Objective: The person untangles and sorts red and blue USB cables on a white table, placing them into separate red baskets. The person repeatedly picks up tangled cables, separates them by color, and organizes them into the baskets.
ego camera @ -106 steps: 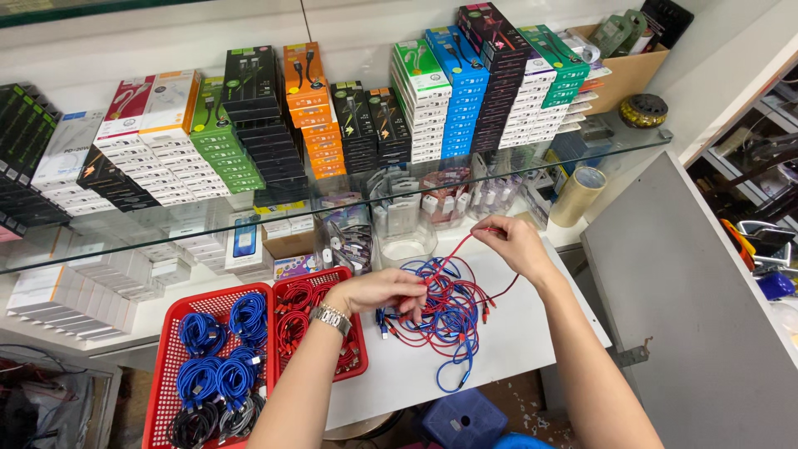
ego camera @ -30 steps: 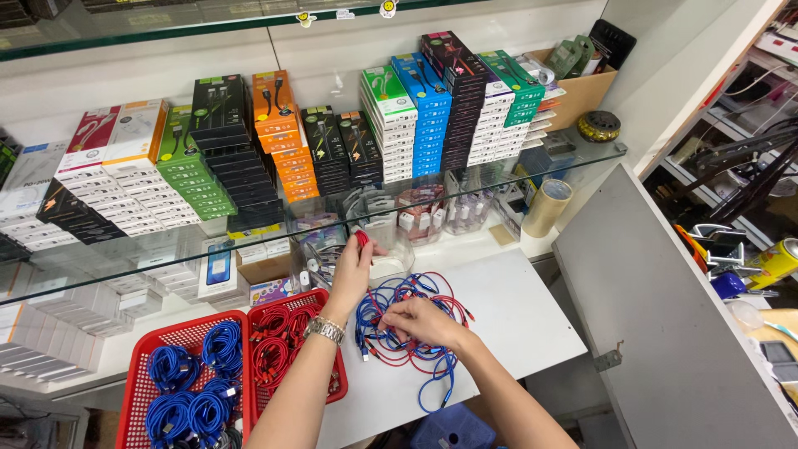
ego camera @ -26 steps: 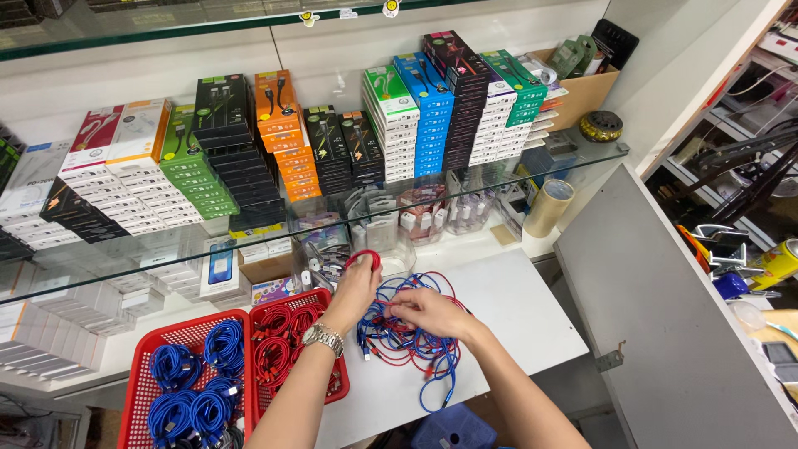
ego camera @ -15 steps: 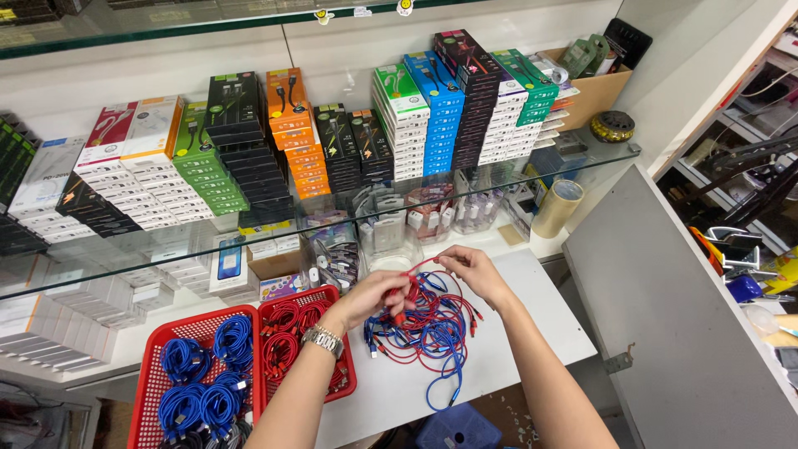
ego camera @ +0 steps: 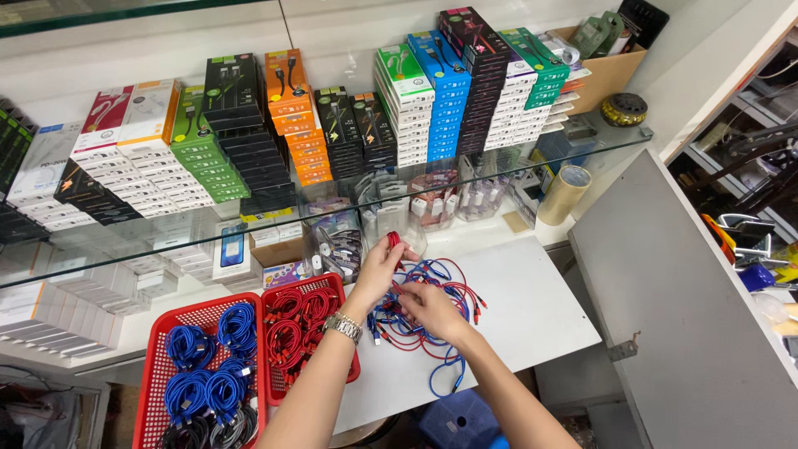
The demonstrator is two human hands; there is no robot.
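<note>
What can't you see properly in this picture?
- Head view: the left hand lifts a red cable; its fingers cover how it is pinched.
- The right hand hides part of the cable pile.
- The blue stool is cut off by the bottom edge.

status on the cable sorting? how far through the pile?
Done: coiled red cables and blue cables fill the red baskets. In hand: left hand lifts a red cable; right hand is on the tangle. Left: loose tangled pile on the white board.
</note>
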